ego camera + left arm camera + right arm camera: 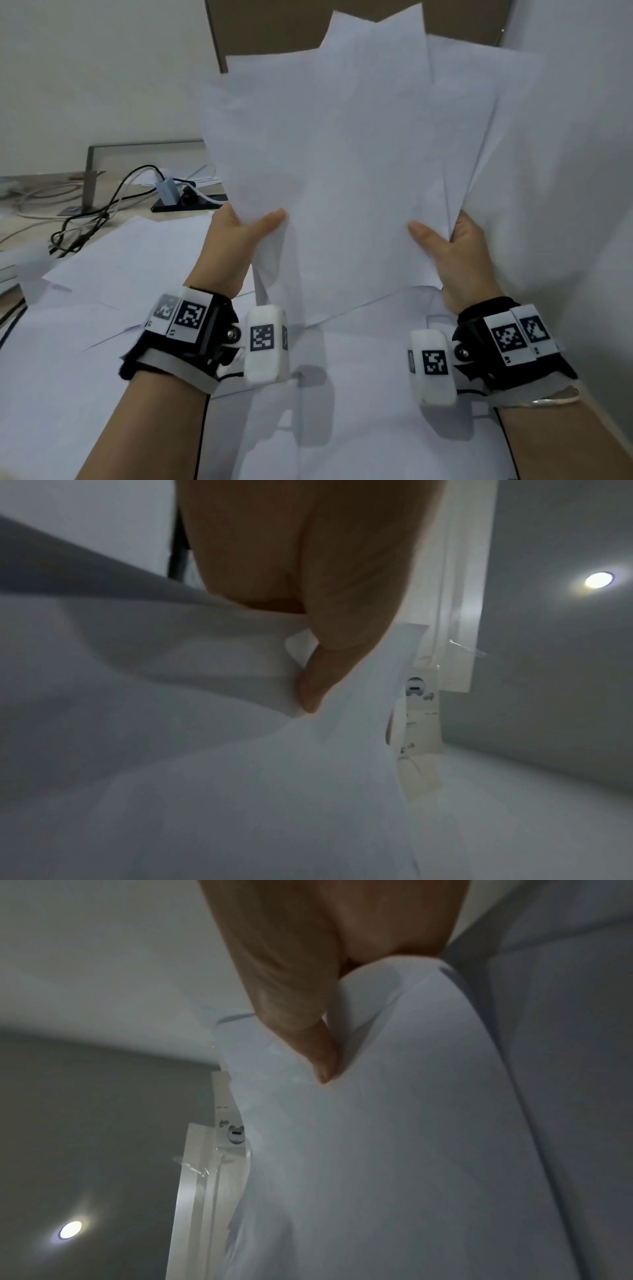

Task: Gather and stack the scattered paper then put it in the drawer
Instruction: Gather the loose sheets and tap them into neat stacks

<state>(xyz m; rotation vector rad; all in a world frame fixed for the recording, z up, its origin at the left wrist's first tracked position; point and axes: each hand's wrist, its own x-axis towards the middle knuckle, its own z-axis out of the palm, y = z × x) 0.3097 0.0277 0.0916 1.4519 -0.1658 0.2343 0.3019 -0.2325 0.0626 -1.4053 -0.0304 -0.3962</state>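
A fanned bundle of white paper sheets [346, 164] stands upright in front of me, its top corners splayed out unevenly. My left hand [246, 229] pinches the bundle's lower left edge, thumb on the near face. My right hand [442, 240] pinches the lower right edge the same way. In the left wrist view the thumb [329, 653] presses into the paper [205, 750]. The right wrist view shows the other thumb [308, 1031] against the sheets [394, 1150]. More loose sheets [113, 270] lie scattered on the desk below. No drawer is in view.
Tangled cables [85, 219] and a small adapter [168, 192] on a black base lie at the desk's back left. A metal stand [90, 178] rises there too. A brown panel [274, 27] stands behind the paper, with white walls either side.
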